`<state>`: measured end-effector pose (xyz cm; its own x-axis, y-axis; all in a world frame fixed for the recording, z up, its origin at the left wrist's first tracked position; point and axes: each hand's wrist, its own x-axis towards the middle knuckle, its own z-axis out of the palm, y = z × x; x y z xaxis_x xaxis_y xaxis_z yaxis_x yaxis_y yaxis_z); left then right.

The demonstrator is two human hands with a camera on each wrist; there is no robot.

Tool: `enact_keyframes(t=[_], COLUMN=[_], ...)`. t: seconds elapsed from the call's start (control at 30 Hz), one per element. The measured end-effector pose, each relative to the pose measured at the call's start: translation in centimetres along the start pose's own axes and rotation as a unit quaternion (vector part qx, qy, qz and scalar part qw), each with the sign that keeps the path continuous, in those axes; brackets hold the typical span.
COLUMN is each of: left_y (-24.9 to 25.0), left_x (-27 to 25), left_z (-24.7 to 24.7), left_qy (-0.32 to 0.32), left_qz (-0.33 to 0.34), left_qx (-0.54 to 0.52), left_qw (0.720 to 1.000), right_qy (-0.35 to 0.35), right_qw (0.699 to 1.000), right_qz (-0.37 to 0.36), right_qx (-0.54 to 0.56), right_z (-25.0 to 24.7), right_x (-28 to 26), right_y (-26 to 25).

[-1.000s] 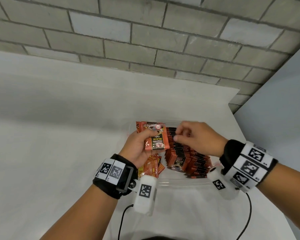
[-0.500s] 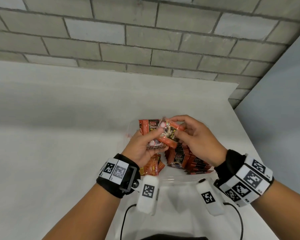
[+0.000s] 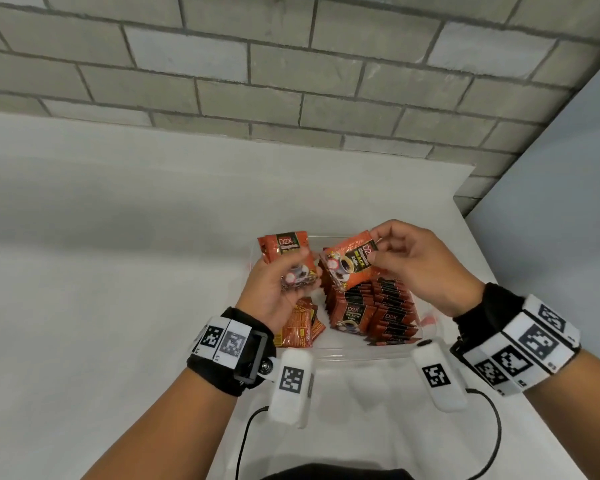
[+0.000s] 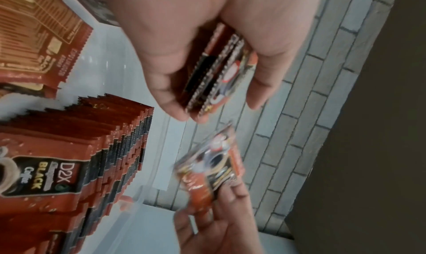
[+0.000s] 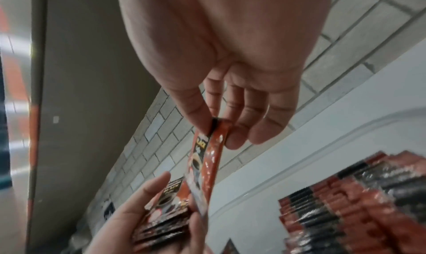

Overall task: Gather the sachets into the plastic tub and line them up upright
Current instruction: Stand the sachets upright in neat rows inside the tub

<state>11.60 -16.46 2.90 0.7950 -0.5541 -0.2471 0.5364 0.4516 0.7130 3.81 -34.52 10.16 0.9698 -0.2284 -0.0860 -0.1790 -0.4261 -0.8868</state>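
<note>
Orange sachet [image 3: 352,263] pinched in right hand [image 3: 418,268], small stack [image 3: 290,263] gripped in left hand [image 3: 274,296]

Upright rows of sachets [image 3: 378,306] fill the tub's [image 3: 343,353] right side below my hands; loose packets [image 3: 297,325] lie left, bare floor between them.

Upright sachet rows [image 3: 378,310] fill the tub's [image 3: 343,353] right side; loose sachets [image 3: 297,327] lie left.
</note>
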Motion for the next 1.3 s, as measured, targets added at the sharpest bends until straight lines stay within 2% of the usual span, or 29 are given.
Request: enact_keyframes(t=[0.1, 0.17, 0.27, 0.53, 0.9, 1.0, 1.13, 1.2, 1.3], left_y=[0.0, 0.0, 0.0, 0.2, 0.3, 0.3, 0.5, 0.6, 0.8], left_x=[0.4, 0.4, 0.4, 0.6, 0.5, 0.4, 0.3, 0.2, -0.1], left_z=[-0.8, -1.0, -0.9, -0.9, -0.7, -0.7, -0.5, -0.4, -0.4], left_qy=[0.044, 0.051, 0.051, 0.056, 0.054, 0.055, 0.052, 0.054, 0.054], left_qz=[0.003, -0.001, -0.008, -0.01, -0.007, -0.008, -0.017, -0.027, -0.043], left_qx=[-0.041, -0.042, -0.033, -0.023, -0.014, -0.012, -0.022, -0.035, -0.058], left_qw=[0.998, 0.998, 0.998, 0.998, 0.998, 0.998, 0.998, 0.998, 0.996], right_qy=[-0.077, -0.148, -0.209, -0.254, -0.271, -0.276, -0.269, -0.254, -0.217], right_qw=[0.985, 0.95, 0.906, 0.847, 0.79, 0.782, 0.787, 0.8, 0.836], right_qz=[-0.006, -0.004, 0.007, 0.001, -0.031, -0.034, -0.036, -0.037, -0.026], right_qx=[-0.157, -0.274, -0.367, -0.467, -0.549, -0.557, -0.555, -0.542, -0.503], right_z=[-0.5, 0.0, 1.0, 2.5, 3.8, 3.9, 3.9, 3.6, 2.6], right_x=[0.0, 0.0, 0.4, 1.9, 2.2, 2.3, 2.2, 2.1, 2.1], right_y=[0.9, 1.5, 2.2, 2.8, 2.4, 2.4, 2.5, 2.3, 1.5])
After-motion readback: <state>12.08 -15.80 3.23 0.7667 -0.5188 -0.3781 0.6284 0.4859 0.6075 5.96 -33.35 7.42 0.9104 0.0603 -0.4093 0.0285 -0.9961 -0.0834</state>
